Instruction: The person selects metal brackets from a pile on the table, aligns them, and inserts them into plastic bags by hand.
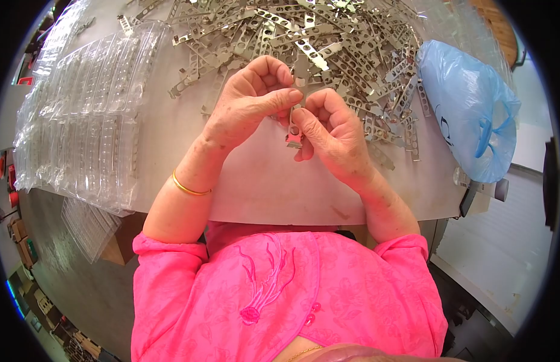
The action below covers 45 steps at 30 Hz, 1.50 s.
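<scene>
One thin metal bracket (294, 129) with round holes is held upright between my two hands, over the near side of the pile. My left hand (253, 99) pinches its upper part between thumb and fingers. Lower down, my right hand (333, 133) grips the same bracket, its thumb lying on the metal and its other fingers curled. The bracket's bent lower end sticks out below my right thumb. Just beyond both hands spreads a heap of similar metal brackets (268, 45).
Stacked clear plastic trays (90, 114) lie on the left of the table (262, 193). A blue plastic bag (467, 108) sits at the right edge. Another clear tray (90, 226) hangs low at the left, beside a cardboard box (124, 241).
</scene>
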Tool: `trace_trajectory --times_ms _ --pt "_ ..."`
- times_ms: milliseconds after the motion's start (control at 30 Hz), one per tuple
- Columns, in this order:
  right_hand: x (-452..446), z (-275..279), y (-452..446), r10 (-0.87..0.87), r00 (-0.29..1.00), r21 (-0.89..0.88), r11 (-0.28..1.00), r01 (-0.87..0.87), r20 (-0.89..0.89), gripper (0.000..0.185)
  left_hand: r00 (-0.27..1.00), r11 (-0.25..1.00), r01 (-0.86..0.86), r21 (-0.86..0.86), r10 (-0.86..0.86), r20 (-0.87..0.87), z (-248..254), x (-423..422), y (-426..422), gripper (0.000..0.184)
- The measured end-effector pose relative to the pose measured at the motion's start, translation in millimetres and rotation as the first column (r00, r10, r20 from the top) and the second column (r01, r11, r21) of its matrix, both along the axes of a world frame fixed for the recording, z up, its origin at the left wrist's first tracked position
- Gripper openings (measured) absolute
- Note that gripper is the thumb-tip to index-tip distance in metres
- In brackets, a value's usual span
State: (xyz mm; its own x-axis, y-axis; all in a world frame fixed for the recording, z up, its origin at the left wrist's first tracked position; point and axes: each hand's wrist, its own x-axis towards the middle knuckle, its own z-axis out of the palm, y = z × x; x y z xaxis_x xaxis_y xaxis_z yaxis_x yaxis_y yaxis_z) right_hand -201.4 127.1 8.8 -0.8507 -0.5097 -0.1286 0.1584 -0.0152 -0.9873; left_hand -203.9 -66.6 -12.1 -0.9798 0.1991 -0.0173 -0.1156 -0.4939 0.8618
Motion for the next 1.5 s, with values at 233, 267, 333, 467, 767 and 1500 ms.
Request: trace_trajectory --times_ms 233,267,333,467,767,1500 --pt "2.0 5.3 -2.8 0.023 1.000 0.016 1.000 -0.023 0.021 0.016 1.000 1.000 -0.012 0.026 0.012 -0.009 2.5 1.7 3.9 0.020" --pt "2.1 5.4 -2.5 0.021 1.000 0.038 0.999 -0.021 0.004 0.016 1.000 0.999 -0.015 0.038 0.015 -0.010 3.6 1.9 4.1 0.021" --pt "2.5 6.5 -2.2 0.017 1.000 0.061 0.998 -0.016 -0.015 0.016 1.000 0.999 -0.015 0.050 0.016 -0.013 4.9 2.3 4.3 0.021" --pt "5.6 6.1 -2.7 0.001 0.999 0.055 0.998 0.002 -0.050 0.015 1.000 1.000 -0.012 -0.010 0.012 -0.029 4.9 4.3 4.7 0.027" --pt "10.1 -1.3 -4.1 0.000 0.945 0.050 0.999 0.018 -0.328 0.009 0.962 0.962 0.185 -0.202 -0.220 -0.165 8.9 9.5 12.0 0.038" --pt "-31.2 70.9 58.4 -0.356 0.348 -0.145 0.850 0.507 -0.867 0.007 0.997 0.995 -0.028 0.093 0.022 0.069 8.3 6.8 9.5 0.026"
